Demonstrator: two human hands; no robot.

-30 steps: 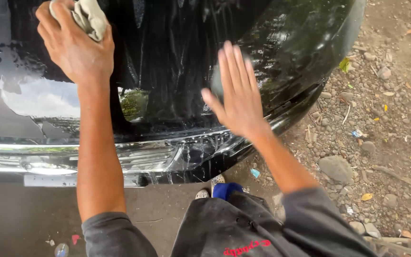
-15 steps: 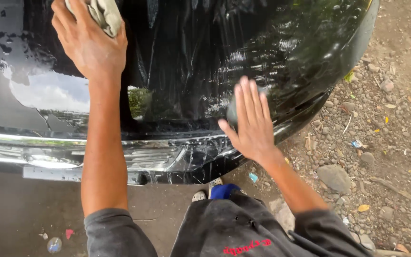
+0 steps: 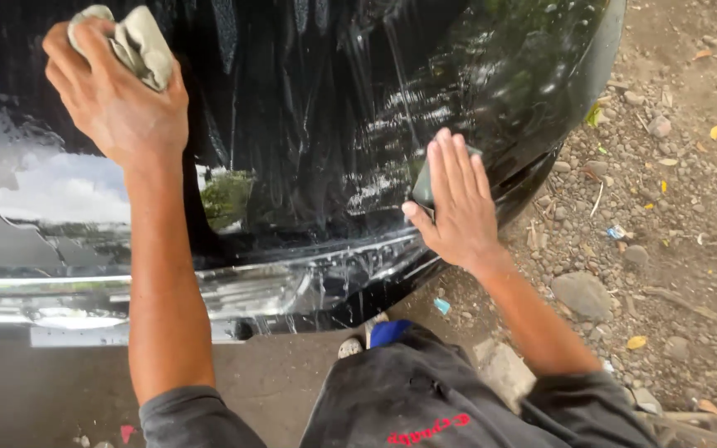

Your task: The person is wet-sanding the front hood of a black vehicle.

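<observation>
Left hand (image 3: 118,104) grip closed on beige cloth (image 3: 139,41) at 10 o'clock, right hand (image 3: 456,203) flat, fingers spread, pressing green pad (image 3: 421,187) on wet black car (image 3: 334,124).

The right hand (image 3: 456,206) is now found lower and further right on the wet black car panel (image 3: 317,108), pressed flat beside the lower edge; a second ago it was raised with fingers spread. A dark green pad (image 3: 421,184) is now seen beneath its fingers (image 3: 450,162).
</observation>
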